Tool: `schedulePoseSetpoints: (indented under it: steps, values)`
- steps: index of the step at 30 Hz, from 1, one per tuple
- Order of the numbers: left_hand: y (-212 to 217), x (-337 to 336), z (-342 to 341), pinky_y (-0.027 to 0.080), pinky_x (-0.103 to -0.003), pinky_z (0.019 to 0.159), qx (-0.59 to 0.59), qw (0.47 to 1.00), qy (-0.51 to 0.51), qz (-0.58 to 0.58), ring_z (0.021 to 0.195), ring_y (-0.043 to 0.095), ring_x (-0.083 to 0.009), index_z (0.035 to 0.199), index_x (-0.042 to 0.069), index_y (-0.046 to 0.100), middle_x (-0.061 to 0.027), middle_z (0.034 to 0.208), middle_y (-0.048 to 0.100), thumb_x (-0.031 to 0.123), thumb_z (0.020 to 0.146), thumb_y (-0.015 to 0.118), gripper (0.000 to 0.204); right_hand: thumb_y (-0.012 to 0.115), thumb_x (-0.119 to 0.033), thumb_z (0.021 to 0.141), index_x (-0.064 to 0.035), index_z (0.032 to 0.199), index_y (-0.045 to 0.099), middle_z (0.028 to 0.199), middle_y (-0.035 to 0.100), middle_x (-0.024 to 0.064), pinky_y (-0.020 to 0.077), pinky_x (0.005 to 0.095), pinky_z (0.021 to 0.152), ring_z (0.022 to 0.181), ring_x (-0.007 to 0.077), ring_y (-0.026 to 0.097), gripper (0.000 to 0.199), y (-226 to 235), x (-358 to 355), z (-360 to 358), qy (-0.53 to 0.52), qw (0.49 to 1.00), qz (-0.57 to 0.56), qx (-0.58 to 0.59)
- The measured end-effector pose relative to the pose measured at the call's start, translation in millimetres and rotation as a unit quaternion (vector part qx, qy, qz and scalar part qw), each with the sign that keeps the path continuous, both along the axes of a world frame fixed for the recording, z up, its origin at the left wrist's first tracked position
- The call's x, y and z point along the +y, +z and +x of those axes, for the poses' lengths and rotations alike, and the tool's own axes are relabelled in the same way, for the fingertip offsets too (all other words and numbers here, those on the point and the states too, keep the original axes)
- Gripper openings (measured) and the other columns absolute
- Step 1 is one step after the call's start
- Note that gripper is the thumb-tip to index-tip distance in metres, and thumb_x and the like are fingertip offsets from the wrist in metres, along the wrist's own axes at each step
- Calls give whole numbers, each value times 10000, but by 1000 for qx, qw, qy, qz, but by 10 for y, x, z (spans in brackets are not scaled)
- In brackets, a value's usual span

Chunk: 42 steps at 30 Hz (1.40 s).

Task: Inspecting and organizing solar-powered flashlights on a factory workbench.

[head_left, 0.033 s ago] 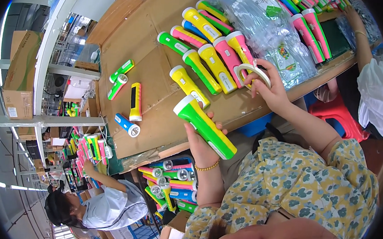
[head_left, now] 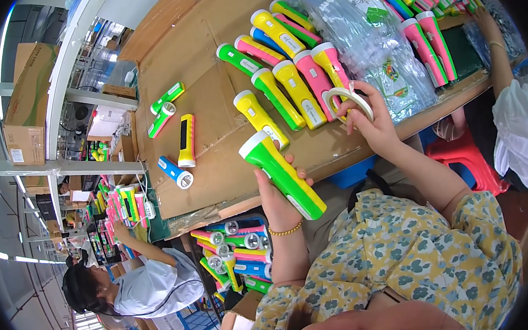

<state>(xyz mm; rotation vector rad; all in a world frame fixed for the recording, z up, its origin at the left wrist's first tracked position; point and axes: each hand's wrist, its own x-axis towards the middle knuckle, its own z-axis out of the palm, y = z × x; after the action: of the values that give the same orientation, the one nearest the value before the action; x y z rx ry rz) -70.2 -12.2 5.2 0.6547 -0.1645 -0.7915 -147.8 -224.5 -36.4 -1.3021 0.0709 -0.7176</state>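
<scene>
A green and yellow flashlight [head_left: 284, 178] with a white head is gripped in my left hand [head_left: 273, 200], just off the table's near edge. My right hand [head_left: 372, 127] has its fingers round a roll of whitish tape [head_left: 363, 100]. Beyond the hands, a yellow flashlight [head_left: 260, 119] lies closest on the cardboard-covered table [head_left: 211, 92]. Several more flashlights in yellow, green and pink lie in a slanting row, including a pink one [head_left: 314, 79] close to the tape roll.
Clear plastic bags [head_left: 372, 55] are heaped at the far right of the row, with two pink and green flashlights [head_left: 426, 49] on them. A few flashlights lie apart at left. Below the table edge sits a pile of flashlights [head_left: 244, 253]. One co-worker [head_left: 149, 280] is at lower left, another person's arm [head_left: 498, 59] at upper right.
</scene>
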Motion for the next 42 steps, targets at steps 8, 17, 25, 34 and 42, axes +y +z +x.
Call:
schedulePoseSetpoints:
  steps: [8,17,25,34,42]
  values:
    - [-79,19,30,486,-333,660,12,1000,7,-8,758,507,-155,1353,109,344,-39,1062,521,465,962,376,530,452,-17,906,-24,1328,274,971,578,125,450,228,637,672,98,537,458,36,22,-47,3,1000,9,6]
    - [-137,57,133,482,-330,695,95,994,-14,-55,790,523,-163,1353,57,328,-54,1108,519,402,963,421,528,445,-67,931,-85,1345,263,933,568,125,401,206,585,645,97,522,452,4,42,-42,-3,1000,-6,-7]
    - [-209,92,206,488,-333,751,183,974,-33,-133,863,542,-145,1358,61,347,-40,1143,518,374,956,448,519,442,-56,928,-87,1341,274,935,569,121,397,200,577,642,91,519,447,-28,35,-45,-2,1000,-11,-15]
    - [-140,70,184,486,-331,771,208,957,-60,-193,896,541,-130,1375,98,347,-20,1154,508,365,930,489,538,439,-51,927,-86,1341,276,941,570,118,395,197,578,640,86,516,446,-11,34,-51,-7,1000,-25,-10]
    - [-165,83,131,462,-301,722,203,947,-79,-236,850,527,-105,1415,140,286,4,1091,503,405,932,477,583,430,-14,911,-66,1334,283,945,569,122,428,215,605,655,91,515,451,-28,36,-49,3,1000,-22,-21]
